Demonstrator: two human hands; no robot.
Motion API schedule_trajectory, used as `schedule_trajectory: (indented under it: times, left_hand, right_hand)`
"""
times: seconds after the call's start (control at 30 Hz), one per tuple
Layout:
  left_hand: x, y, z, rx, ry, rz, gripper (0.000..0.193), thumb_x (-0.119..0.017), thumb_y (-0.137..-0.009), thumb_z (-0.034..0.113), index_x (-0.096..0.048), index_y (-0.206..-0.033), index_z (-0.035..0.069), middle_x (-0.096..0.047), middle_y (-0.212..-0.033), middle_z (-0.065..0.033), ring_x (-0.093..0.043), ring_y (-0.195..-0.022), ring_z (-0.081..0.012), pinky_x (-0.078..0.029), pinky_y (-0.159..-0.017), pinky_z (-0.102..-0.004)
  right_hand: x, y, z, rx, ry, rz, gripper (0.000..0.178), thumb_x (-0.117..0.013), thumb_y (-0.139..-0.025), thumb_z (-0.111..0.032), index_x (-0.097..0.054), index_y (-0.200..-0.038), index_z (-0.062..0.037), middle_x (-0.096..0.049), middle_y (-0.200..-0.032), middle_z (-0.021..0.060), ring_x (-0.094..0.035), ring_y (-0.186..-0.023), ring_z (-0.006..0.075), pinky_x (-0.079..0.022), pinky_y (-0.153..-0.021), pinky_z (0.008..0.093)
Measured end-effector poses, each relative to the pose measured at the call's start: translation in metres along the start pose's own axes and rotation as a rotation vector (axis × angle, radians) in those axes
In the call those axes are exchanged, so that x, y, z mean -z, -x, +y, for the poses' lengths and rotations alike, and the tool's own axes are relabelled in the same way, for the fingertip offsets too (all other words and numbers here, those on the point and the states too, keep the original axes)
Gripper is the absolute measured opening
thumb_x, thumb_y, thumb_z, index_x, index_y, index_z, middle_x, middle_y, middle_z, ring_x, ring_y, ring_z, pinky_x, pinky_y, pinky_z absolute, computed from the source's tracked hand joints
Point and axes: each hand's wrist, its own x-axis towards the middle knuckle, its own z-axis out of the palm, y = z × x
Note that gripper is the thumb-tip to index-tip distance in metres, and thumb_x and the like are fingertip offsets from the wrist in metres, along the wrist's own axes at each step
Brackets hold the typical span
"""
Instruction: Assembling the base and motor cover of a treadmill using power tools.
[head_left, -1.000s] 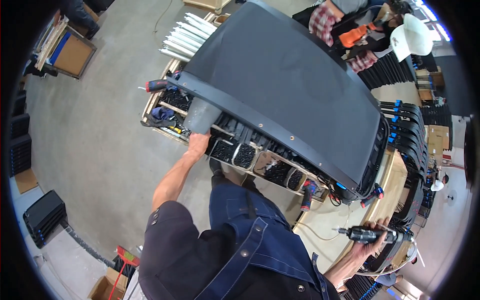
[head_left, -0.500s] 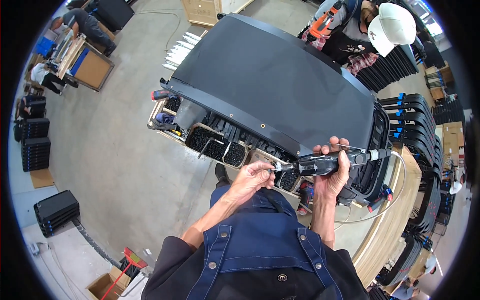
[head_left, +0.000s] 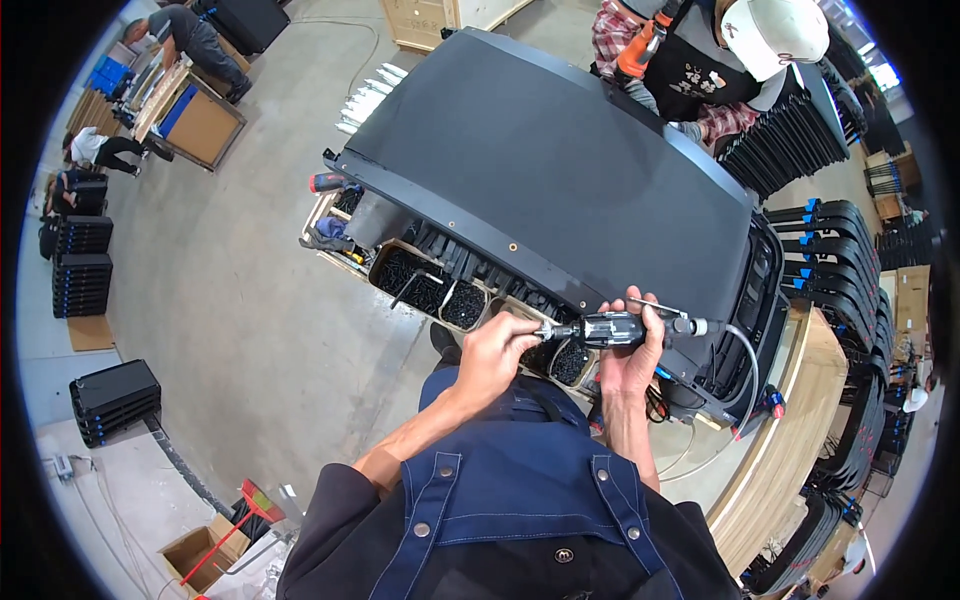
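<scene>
My right hand [head_left: 633, 352] grips a black and silver pneumatic screwdriver [head_left: 620, 328], held level with its hose running off to the right. At the tool's tip, the fingers of my left hand [head_left: 496, 352] pinch something too small to make out. Both hands hover over a wooden tray [head_left: 400, 256] with compartments of black screws, at the near edge of a large black panel [head_left: 560, 170] lying flat.
A person in a white cap and plaid shirt [head_left: 700, 50] stands at the panel's far side. Racks of black parts [head_left: 830, 240] line the right. Stacked black cases [head_left: 82, 268] and other workers [head_left: 180, 30] are at the far left. A wooden bench edge [head_left: 790, 440] curves at the right.
My right hand brought the screwdriver from low at the right up to the panel's edge. My left hand left the panel's corner and came to the tool's tip. The view shifted.
</scene>
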Motion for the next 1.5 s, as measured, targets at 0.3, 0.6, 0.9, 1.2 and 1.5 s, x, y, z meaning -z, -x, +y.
schedule_trajectory:
  times: [0.3,0.6,0.9,1.2,1.5]
  left_hand:
    - [-0.044,-0.048,-0.069,1.095,1.869,-0.009,0.026,-0.062,-0.099,0.033,-0.065,-0.111,0.01,-0.064,-0.083,0.0002,-0.061,-0.069,-0.0108,-0.051,-0.061,-0.0237]
    - [-0.05,-0.063,-0.097,1.194,1.822,0.044,0.044,-0.042,-0.104,0.052,-0.062,-0.099,0.013,-0.06,-0.079,0.0032,-0.058,-0.067,-0.0091,-0.051,-0.06,-0.0236]
    - [-0.003,-0.093,-0.157,0.958,0.809,0.542,0.058,-0.076,-0.087,0.04,-0.056,-0.122,-0.002,-0.066,-0.109,-0.0126,-0.063,-0.097,-0.0208,-0.05,-0.087,-0.0355]
    - [-0.014,-0.099,-0.16,0.79,0.671,0.666,0.04,-0.078,-0.086,0.023,-0.065,-0.112,-0.005,-0.069,-0.103,-0.0101,-0.064,-0.092,-0.0199,-0.051,-0.086,-0.0359]
    - [0.033,-0.076,-0.171,0.852,0.696,0.111,0.058,-0.073,-0.089,0.051,-0.066,-0.107,-0.003,-0.066,-0.094,-0.0041,-0.058,-0.085,-0.0133,-0.05,-0.076,-0.0329]
  right_hand:
    - [-0.069,-0.025,0.025,0.478,0.374,-0.414,0.045,-0.065,-0.087,-0.004,-0.05,-0.13,-0.0056,-0.061,-0.126,0.0176,-0.068,-0.102,0.0264,-0.053,-0.096,0.0457]
    - [-0.127,-0.05,0.072,0.441,0.74,-0.674,0.044,-0.069,-0.079,0.01,-0.054,-0.119,-0.0016,-0.064,-0.119,0.0167,-0.067,-0.1,0.0214,-0.056,-0.088,0.0363]
    - [-0.148,-0.07,0.081,0.079,0.776,-0.97,0.041,-0.071,-0.073,0.012,-0.058,-0.11,-0.001,-0.067,-0.109,0.0135,-0.066,-0.101,0.0215,-0.054,-0.092,0.0365]
    - [-0.144,-0.075,0.083,0.128,0.943,-0.99,0.051,-0.07,-0.073,0.007,-0.059,-0.121,-0.0026,-0.067,-0.123,0.0125,-0.064,-0.115,0.023,-0.049,-0.102,0.0387]
    - [-0.081,-0.057,0.097,0.254,1.023,-0.604,0.087,-0.087,-0.074,-0.009,-0.041,-0.147,-0.0043,-0.063,-0.124,0.0097,-0.062,-0.109,0.0199,-0.052,-0.093,0.0362]
